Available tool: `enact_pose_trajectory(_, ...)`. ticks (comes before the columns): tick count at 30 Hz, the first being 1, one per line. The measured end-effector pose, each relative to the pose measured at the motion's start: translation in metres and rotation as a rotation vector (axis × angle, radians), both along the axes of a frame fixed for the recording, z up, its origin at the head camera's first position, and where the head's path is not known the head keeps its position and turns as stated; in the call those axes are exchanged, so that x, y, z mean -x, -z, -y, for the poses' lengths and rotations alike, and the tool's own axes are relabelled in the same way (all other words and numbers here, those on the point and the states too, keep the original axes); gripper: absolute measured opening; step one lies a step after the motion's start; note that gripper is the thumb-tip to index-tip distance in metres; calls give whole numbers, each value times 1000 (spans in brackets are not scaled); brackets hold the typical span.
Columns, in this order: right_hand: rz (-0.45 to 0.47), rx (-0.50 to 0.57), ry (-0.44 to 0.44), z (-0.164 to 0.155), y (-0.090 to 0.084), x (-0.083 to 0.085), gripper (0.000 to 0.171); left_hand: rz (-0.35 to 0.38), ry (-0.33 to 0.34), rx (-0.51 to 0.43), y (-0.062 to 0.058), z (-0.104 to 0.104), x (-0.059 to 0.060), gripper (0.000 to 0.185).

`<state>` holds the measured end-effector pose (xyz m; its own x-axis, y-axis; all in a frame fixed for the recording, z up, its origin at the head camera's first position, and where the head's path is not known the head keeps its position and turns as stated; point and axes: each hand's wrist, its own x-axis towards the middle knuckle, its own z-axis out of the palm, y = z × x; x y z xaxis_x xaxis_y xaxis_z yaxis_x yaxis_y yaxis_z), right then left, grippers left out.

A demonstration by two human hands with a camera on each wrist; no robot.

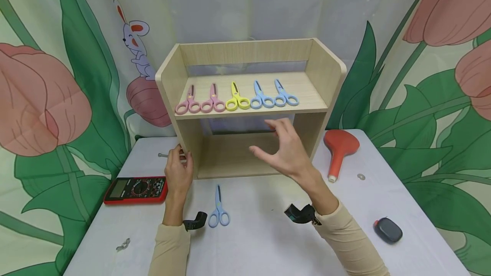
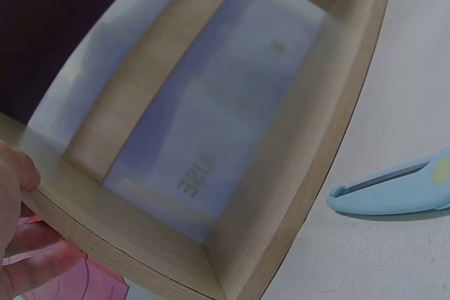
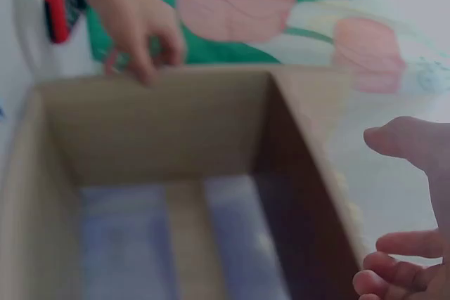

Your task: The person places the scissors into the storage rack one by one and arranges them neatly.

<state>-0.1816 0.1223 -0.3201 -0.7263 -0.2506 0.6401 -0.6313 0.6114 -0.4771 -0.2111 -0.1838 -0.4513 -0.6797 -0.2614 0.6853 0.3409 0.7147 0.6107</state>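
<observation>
A light wooden shelf unit [image 1: 325, 78] stands at the back of the white table [image 1: 261, 242]. On its upper board lie two pink scissors [image 1: 201, 100], one yellow pair [image 1: 236, 98] and two blue pairs [image 1: 273, 96] in a row. My left hand [image 1: 179, 173] grips the front edge of the shelf's left side panel [image 2: 105, 244], thumb and fingers wrapped round it. My right hand [image 1: 284, 148] hovers in front of the lower opening [image 3: 162, 124], fingers spread, holding nothing. Another blue pair of scissors [image 1: 218, 213] lies on the table between my forearms.
A red multimeter [image 1: 136, 190] lies left of the shelf, with a small bolt [image 1: 163, 155] behind it. An orange-red handled object [image 1: 339, 150] and a washer [image 1: 361, 176] lie to the right. A dark oval device [image 1: 388, 230] sits front right; a metal bit [image 1: 122, 245] front left.
</observation>
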Motion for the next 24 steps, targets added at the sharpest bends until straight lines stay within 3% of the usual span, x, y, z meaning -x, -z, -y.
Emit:
enact_pose_trajectory(15, 424, -101, -66, 51, 103, -24, 75, -24, 2, 4, 0, 0, 1, 34)
enact_pose_trajectory(24, 465, -273, -145, 73, 144, -37, 77, -30, 3, -1, 0, 1, 1, 34)
